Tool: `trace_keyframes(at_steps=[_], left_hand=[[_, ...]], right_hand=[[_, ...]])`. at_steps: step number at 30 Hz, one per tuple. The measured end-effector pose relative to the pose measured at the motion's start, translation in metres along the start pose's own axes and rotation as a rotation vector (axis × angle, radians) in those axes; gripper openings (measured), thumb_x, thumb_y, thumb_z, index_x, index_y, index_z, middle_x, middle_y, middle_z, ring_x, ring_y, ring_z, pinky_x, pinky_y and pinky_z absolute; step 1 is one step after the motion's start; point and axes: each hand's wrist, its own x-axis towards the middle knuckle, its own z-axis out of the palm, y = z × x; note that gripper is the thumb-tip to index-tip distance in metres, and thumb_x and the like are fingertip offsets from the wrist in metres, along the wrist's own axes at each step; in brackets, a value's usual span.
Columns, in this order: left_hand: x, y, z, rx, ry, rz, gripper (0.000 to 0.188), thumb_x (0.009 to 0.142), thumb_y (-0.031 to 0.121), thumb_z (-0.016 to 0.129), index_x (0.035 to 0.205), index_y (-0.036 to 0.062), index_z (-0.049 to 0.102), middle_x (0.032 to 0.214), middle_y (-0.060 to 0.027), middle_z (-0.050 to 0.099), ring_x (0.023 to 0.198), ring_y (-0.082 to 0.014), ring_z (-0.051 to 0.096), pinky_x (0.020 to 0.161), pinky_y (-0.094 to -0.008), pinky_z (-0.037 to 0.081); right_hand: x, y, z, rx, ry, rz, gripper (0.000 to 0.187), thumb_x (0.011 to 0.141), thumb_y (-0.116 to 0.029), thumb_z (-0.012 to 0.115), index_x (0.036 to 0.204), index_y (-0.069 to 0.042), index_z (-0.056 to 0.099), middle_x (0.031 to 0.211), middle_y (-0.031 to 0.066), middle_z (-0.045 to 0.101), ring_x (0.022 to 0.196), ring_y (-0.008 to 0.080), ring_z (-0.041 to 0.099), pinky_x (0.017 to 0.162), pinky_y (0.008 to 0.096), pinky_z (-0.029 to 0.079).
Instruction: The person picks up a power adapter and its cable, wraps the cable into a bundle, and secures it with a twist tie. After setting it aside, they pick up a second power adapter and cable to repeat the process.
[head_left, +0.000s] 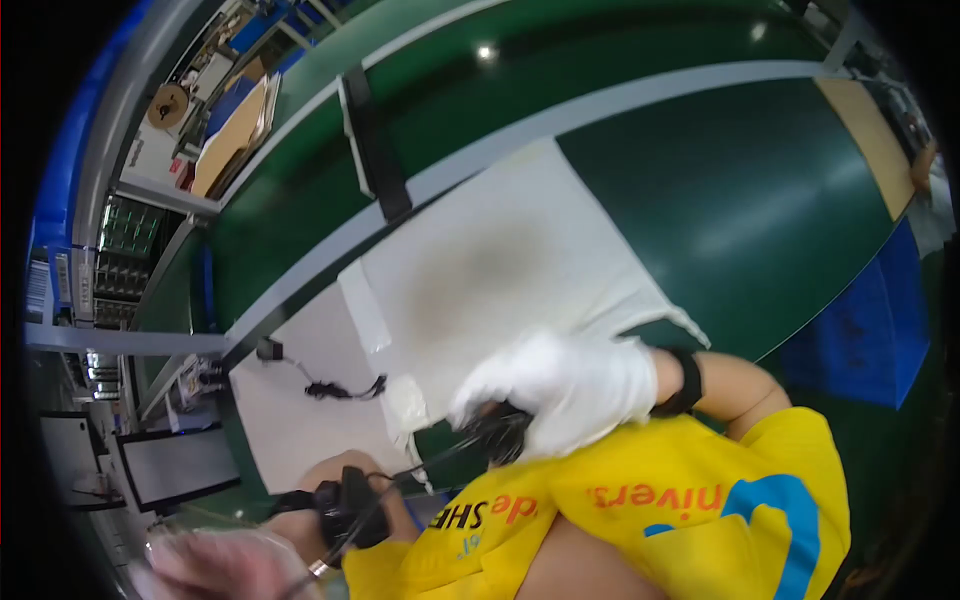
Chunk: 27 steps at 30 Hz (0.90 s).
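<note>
My right hand [585,390], in a white glove with a black band at the wrist, is closed around a coiled bundle of black cable [497,430] close to my yellow shirt. From the bundle a thin dark cable [437,463] runs down left, past the black device strapped to my left wrist [352,510]. It ends in a small metallic part [319,568] beside my left hand [220,565]. That hand is smeared by motion at the lower left rim, so its fingers cannot be made out. Below both hands lies a stained white cloth [470,270].
Another black cable [340,388] with a small black block lies at the left of the worktop. A dark green table [740,200] extends right, with a blue bin [870,320] beneath its edge. Shelving [125,240] stands left. Another person's hand [922,168] shows far right.
</note>
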Motion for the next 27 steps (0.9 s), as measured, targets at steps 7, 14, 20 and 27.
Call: trace_keyframes(at_steps=[7,14,20,27], left_hand=[[-0.061,-0.092,-0.049,0.499,0.305,-0.716,0.055,0.090,0.018,0.064,0.134,0.0033,0.034,0.112,-0.0226,0.063,0.101,-0.0242,0.059,0.092,-0.0356,0.043],[-0.119,-0.123,-0.090,0.548,0.456,-1.034,0.060,0.091,0.021,0.065,0.136,0.0075,0.028,0.100,-0.0138,0.060,0.081,-0.0192,0.061,0.066,-0.0305,0.050],[-0.126,-0.133,-0.098,0.622,0.394,-1.171,0.058,0.087,0.029,0.069,0.130,0.0026,0.039,0.101,-0.0132,0.059,0.081,-0.0219,0.062,0.069,-0.0325,0.051],[-0.142,-0.146,-0.053,1.585,-0.721,-0.646,0.060,0.077,0.033,0.073,0.127,0.0067,0.052,0.133,-0.0219,0.045,0.122,-0.0412,0.041,0.101,-0.0497,0.036]], right_hand=[[-0.037,0.029,-0.030,-0.135,0.872,-0.175,0.035,0.072,0.011,0.066,0.102,-0.005,0.057,0.092,0.0039,0.056,0.081,0.0105,0.054,0.071,0.0221,0.044],[-0.060,0.043,-0.069,-0.855,0.860,-0.003,0.036,0.073,0.010,0.069,0.106,-0.003,0.065,0.115,0.0104,0.053,0.085,0.0174,0.064,0.081,0.0250,0.052],[-0.070,0.049,-0.069,-0.649,1.076,0.124,0.046,0.073,0.014,0.064,0.113,-0.009,0.066,0.119,0.0064,0.051,0.094,0.0147,0.060,0.087,0.0244,0.050],[-0.074,0.058,-0.064,-0.464,0.760,0.086,0.045,0.075,0.019,0.056,0.114,-0.003,0.063,0.107,0.0067,0.065,0.098,0.0143,0.062,0.085,0.0233,0.048]])
